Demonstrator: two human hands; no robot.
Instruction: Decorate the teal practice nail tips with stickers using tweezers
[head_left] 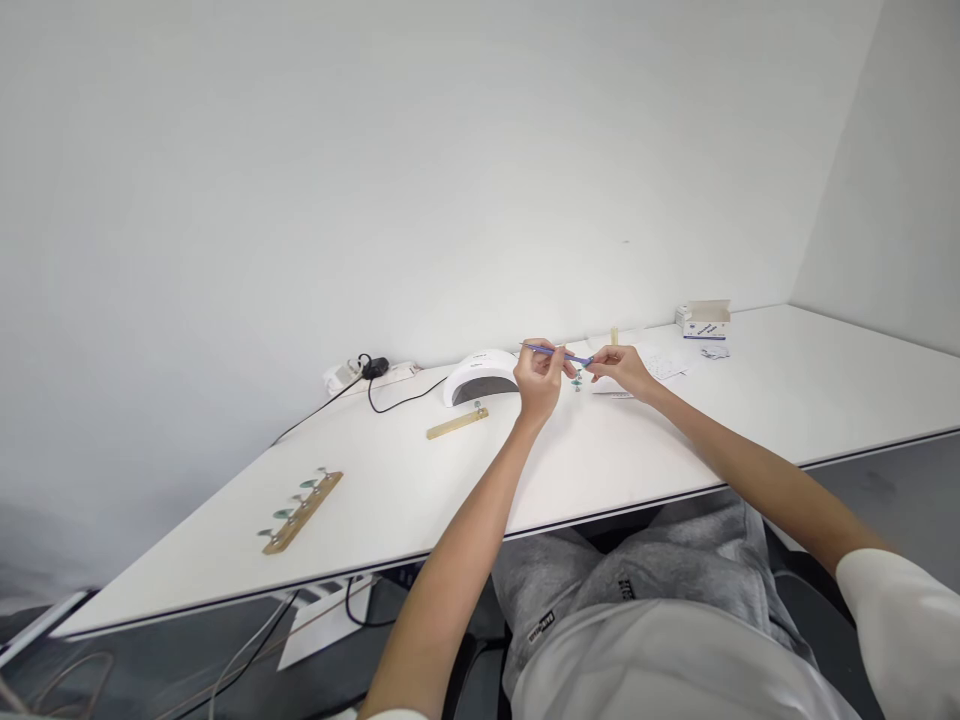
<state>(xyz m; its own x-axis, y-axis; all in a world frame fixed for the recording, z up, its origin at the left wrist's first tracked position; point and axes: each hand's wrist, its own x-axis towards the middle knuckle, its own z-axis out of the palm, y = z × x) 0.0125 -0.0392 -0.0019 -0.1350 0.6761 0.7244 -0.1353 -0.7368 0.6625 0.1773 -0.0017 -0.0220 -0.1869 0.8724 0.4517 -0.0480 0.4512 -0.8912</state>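
Note:
A thin blue pen-like tool (570,356) lies across between my two hands above the table. My left hand (538,382) is closed around its left part, with the narrow end pointing out to the left. The fingertips of my right hand (621,368) pinch at the tool's right end; whether a cap or another small piece is there is too small to tell. Just below the hands, small green pieces on a stand (577,382) show, partly hidden. Behind my left hand is a white arched lamp (480,371).
A wooden strip with several small stands (304,510) lies at the left. Nearer the lamp is a pale strip (457,424) with one stand. Papers (664,362) lie beyond my right hand. An open alcohol pads box (706,322) stands by the wall; a black adapter (375,368) and cable lie back left.

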